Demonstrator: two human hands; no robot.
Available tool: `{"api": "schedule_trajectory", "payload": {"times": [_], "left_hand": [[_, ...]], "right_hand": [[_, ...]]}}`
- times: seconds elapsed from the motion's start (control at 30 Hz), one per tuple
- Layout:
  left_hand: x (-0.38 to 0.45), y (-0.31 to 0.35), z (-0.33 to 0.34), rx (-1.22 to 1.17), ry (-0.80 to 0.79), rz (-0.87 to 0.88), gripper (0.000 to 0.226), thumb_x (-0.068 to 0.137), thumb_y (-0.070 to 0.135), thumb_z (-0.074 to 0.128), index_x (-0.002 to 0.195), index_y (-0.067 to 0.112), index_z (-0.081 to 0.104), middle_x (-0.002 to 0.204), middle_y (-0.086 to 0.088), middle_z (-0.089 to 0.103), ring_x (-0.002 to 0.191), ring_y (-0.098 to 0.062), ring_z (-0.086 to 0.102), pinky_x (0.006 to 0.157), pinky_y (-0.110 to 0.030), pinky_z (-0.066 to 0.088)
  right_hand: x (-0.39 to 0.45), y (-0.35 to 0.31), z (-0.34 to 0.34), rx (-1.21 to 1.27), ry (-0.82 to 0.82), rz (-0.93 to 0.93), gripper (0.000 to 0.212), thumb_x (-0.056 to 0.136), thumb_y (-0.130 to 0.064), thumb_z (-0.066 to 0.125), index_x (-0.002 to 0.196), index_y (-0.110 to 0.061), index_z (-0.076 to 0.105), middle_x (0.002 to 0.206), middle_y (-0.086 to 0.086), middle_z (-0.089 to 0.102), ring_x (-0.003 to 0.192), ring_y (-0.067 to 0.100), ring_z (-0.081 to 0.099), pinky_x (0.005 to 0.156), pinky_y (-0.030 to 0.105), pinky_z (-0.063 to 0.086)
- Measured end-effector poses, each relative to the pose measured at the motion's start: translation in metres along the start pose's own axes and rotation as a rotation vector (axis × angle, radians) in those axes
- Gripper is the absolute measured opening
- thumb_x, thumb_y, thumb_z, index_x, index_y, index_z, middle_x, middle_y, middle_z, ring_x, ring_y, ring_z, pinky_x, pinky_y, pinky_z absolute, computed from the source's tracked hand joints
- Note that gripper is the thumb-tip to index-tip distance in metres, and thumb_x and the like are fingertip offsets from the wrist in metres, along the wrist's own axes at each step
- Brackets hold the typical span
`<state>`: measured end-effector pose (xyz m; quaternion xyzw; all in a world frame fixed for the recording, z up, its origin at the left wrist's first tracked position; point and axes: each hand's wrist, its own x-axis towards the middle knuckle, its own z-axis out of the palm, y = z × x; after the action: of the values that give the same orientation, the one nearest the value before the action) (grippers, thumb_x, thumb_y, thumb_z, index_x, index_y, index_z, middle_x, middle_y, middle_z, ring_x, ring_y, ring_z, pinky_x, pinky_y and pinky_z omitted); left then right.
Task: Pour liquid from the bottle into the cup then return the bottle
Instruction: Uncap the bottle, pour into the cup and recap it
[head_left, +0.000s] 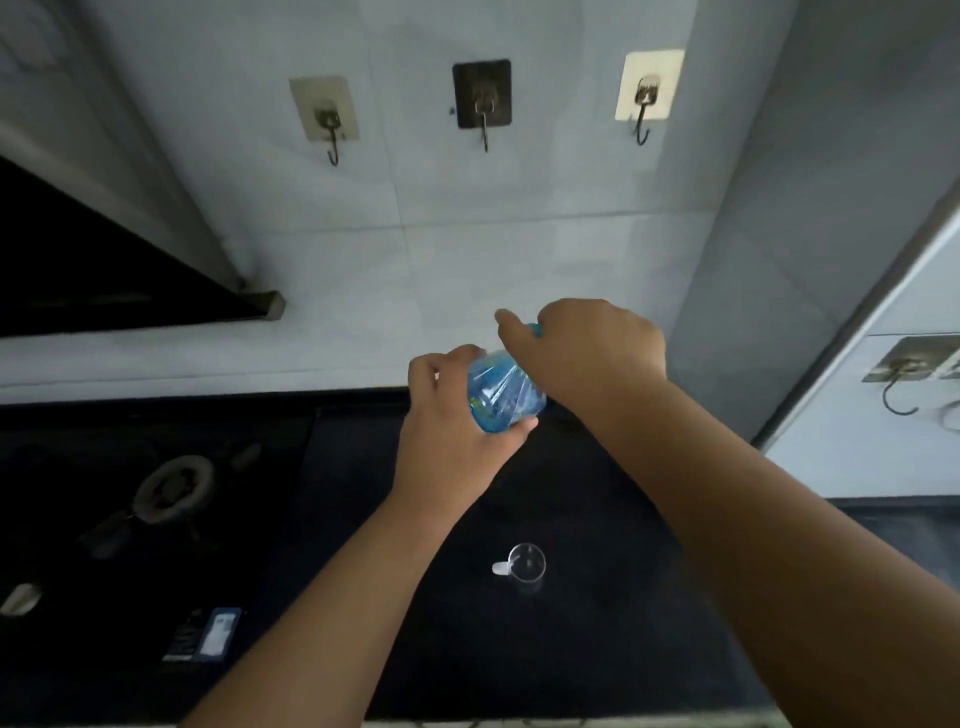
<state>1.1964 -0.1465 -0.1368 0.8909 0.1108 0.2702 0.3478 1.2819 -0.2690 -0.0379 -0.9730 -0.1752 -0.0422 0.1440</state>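
A clear blue plastic bottle (504, 389) is held above the dark counter, near the back wall. My left hand (452, 415) grips its lower body from the left. My right hand (587, 348) is curled over the bottle's top, where a bit of the blue cap (534, 329) shows; the neck is hidden under the fingers. A small clear cup (525, 564) with a white handle on its left stands upright on the counter, well below and nearer to me than the bottle.
A gas burner (174, 486) sits on the black stove at the left. Three wall hooks (484, 111) hang on the tiled wall above. A range hood (104, 270) juts out at upper left. A small packet (218, 634) lies near the front left.
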Motion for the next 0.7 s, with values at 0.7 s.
{"api": "schedule_trajectory", "payload": {"times": [0.7], "left_hand": [[0.028, 0.082, -0.102, -0.270, -0.281, 0.055, 0.084, 0.064, 0.028, 0.101, 0.125, 0.064, 0.057, 0.126, 0.023, 0.067, 0.116, 0.003, 0.066, 0.104, -0.033, 0.055]], "right_hand": [[-0.027, -0.012, -0.109, -0.119, 0.188, -0.290, 0.063, 0.100, -0.065, 0.025, 0.065, -0.021, 0.052, 0.066, -0.003, 0.054, 0.061, 0.015, 0.050, 0.055, 0.030, 0.033]]}}
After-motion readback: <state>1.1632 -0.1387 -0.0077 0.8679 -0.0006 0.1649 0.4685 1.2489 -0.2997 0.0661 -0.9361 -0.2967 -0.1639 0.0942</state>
